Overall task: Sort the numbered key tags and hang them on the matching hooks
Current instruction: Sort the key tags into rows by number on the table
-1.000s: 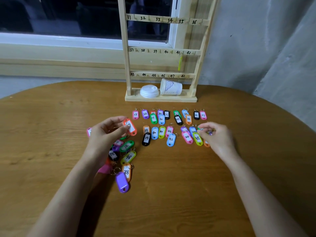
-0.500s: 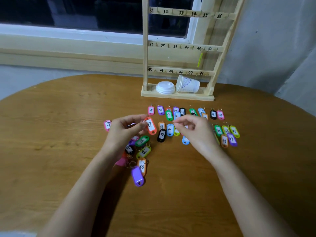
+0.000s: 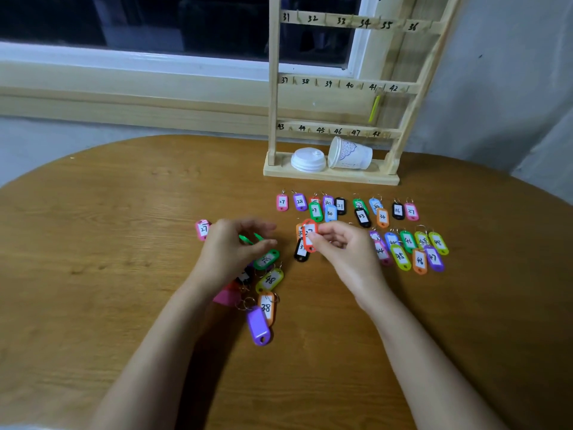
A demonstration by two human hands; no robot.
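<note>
Numbered key tags lie in rows on the wooden table (image 3: 124, 274). My right hand (image 3: 344, 252) pinches a red-orange tag (image 3: 309, 235) just above a black tag (image 3: 301, 251). My left hand (image 3: 231, 252) hovers with loosely curled fingers over an unsorted pile holding a green tag (image 3: 266, 259), a yellow-green 48 tag (image 3: 270, 280), an orange 38 tag (image 3: 266, 307) and a purple tag (image 3: 259, 325). It holds nothing that I can see. A pink 27 tag (image 3: 203, 229) lies to its left. The wooden hook rack (image 3: 344, 85) stands at the back, with one yellow-green tag (image 3: 374, 108) hanging near 41.
A tipped paper cup (image 3: 350, 153) and white lids (image 3: 308, 159) sit on the rack's base. The far row of tags runs from 27 (image 3: 282, 202) to 37 (image 3: 411, 211). A second group (image 3: 409, 249) of 40s tags lies right of my right hand. A window sill runs behind.
The red-orange tag passed from my left hand to my right hand, which came in from the right-hand tag group. My left hand let go and stays over the pile. The camera shifted left.
</note>
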